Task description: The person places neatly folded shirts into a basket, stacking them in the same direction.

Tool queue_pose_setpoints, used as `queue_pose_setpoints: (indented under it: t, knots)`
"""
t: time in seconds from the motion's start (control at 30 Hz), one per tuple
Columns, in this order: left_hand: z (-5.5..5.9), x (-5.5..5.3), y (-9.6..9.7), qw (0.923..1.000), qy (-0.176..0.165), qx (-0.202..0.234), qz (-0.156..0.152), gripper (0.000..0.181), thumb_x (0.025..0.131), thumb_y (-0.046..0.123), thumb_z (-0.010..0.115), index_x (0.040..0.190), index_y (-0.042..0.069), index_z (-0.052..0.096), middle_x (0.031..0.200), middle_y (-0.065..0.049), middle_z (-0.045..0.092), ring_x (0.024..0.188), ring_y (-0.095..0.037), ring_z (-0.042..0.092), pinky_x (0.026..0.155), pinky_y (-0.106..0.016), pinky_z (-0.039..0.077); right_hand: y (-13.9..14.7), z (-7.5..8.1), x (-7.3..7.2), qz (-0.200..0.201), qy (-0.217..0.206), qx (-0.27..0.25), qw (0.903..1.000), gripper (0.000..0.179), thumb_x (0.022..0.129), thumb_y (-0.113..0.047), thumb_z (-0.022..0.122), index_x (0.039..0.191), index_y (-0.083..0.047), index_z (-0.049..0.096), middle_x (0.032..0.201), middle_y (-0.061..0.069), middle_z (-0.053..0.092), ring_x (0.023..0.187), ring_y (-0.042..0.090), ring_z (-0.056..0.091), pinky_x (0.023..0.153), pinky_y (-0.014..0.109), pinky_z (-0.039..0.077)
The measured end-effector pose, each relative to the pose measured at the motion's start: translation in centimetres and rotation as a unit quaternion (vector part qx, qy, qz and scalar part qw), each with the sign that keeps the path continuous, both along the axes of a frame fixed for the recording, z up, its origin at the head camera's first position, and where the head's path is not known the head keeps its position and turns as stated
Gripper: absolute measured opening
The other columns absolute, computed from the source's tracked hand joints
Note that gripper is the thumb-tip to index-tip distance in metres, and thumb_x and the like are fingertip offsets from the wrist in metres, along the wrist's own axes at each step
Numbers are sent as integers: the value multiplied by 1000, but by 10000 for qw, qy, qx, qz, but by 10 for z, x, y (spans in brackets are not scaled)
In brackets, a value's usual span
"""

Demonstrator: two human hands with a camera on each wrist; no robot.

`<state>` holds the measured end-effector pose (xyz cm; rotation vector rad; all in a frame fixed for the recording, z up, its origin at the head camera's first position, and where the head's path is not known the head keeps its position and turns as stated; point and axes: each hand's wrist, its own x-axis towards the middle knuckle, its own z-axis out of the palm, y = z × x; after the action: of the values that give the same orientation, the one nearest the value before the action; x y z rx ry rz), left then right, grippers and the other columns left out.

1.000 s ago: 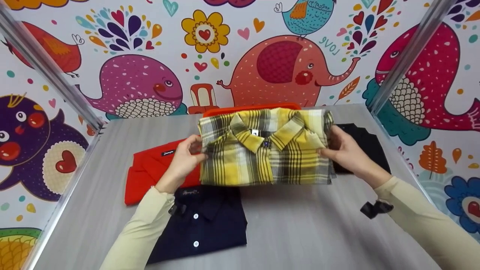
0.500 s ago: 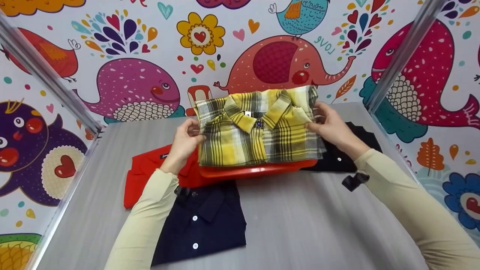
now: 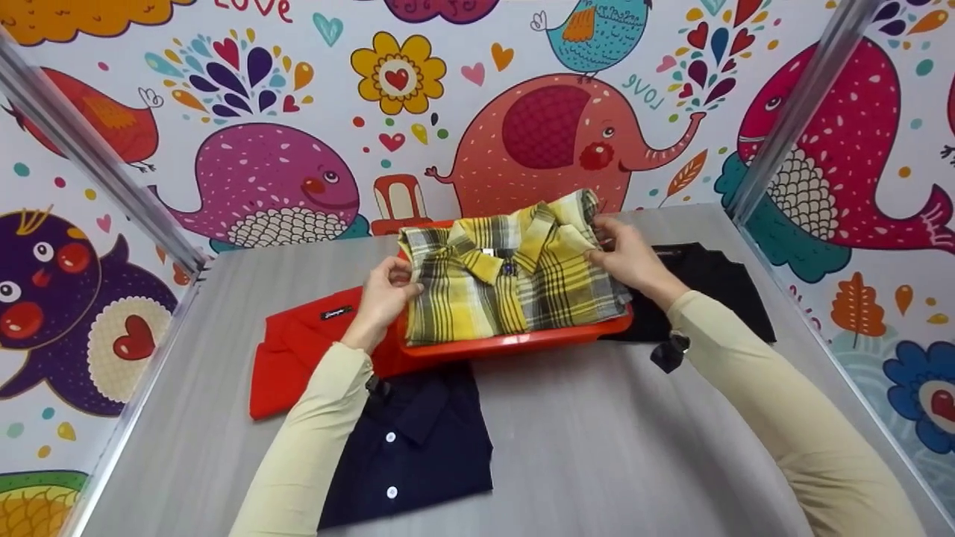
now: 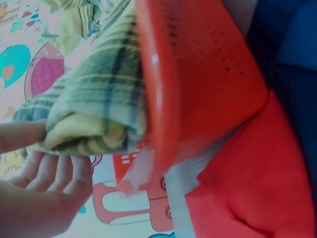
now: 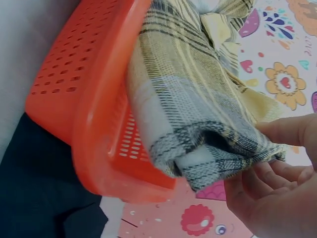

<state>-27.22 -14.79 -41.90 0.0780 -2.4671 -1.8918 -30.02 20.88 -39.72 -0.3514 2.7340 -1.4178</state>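
The folded yellow, black and white plaid fabric shirt [image 3: 515, 302] sits over the mouth of the red perforated plastic basket [image 3: 522, 340], its long axis running from hand to hand. The left hand [image 3: 384, 294] pinches one end, the right hand [image 3: 629, 257] the other, so neither is nearer (contact with the basket's floor stays hidden).

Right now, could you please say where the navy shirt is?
In the head view, the navy shirt lies on the table, left of centre, in front of the red basket.
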Motion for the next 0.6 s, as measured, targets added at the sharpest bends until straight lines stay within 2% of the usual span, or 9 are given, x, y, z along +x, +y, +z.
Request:
queue_pose_setpoints:
  t: [0.2,0.3,0.47,0.6]
  knots:
    - [-4,-1,7,9985,236,-494,82,23,79,-12,65,98,-3,56,95,-15,62,91,-26,58,75,-28,46,-3,-12,-4,-60,-301,173,9994,59,91,-1,57,143,13,32,130,30,48,118,41,49,94,48,44]
    - [-6,-2,7,9985,208,-487,127,23,79,-12,65,98,-2,57,96,-15,62,91,-26,58,76,-29,46,-3,-18,-6,-99,-365,258,9990,57,92,-2,57,143,12,33,131,30,48,118,41,48,93,48,44]
    - [-10,-2,6,9992,35,-357,186,24,81,-12,63,103,-4,57,102,-19,61,97,-29,59,80,-33,48,-4,-30,-9,-131,-226,387,9989,54,91,1,57,138,15,37,126,32,52,115,41,52,94,47,45]
    - [-13,-2,6,9992,50,-333,222,24,82,-12,63,104,-5,57,105,-21,61,99,-31,59,82,-36,49,-5,-39,-9,-185,-189,447,9987,52,90,2,58,136,15,40,123,32,54,112,40,54,94,47,45]
